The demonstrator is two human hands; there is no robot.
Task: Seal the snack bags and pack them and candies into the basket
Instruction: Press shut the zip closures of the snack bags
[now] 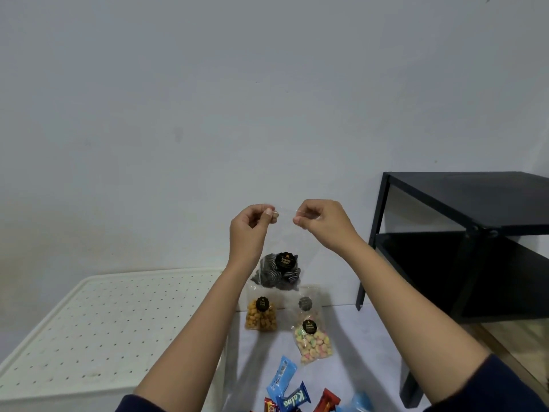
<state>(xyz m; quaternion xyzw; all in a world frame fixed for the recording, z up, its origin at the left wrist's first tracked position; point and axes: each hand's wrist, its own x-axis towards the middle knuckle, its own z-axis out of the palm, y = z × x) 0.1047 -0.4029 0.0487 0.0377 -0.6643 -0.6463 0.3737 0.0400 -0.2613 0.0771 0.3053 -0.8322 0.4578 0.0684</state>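
Note:
A clear snack bag [280,270] of dark striped pieces with a black round label hangs in the air. My left hand [251,230] and my right hand [319,223] each pinch its top edge. Below on the white surface lie a bag of orange-brown snacks [261,318] and a bag of pastel-coloured snacks [313,344]. A further clear bag with a black label [305,303] lies behind the pastel one. Several wrapped candies [292,391], blue and red, lie at the bottom edge. No basket is in view.
A cream perforated plastic surface [98,328] fills the lower left. A black two-level shelf [463,242] stands at the right. A plain pale wall is behind everything.

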